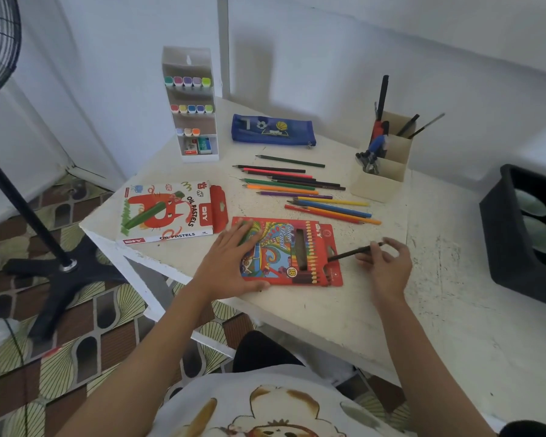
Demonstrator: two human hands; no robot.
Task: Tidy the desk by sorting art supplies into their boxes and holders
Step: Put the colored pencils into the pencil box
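Pinching a dark pencil (350,253) near its back end, the right hand (386,266) has its fingers drawn narrow around the shaft, with the tip at the open right end of the colour-pencil box (284,250). The left hand (230,263) lies flat, fingers straight, on the box's left part, pinning it to the desk (328,310). The pencil looks light, stiff and prone to roll, its point brittle, so a rear hold suits sliding it in. The cardboard box would likely skid if unpinned, and its contents cannot be told. Beyond the box lie loose pencils (303,190). Farther beyond, to the right, a beige holder (382,171) keeps pens.
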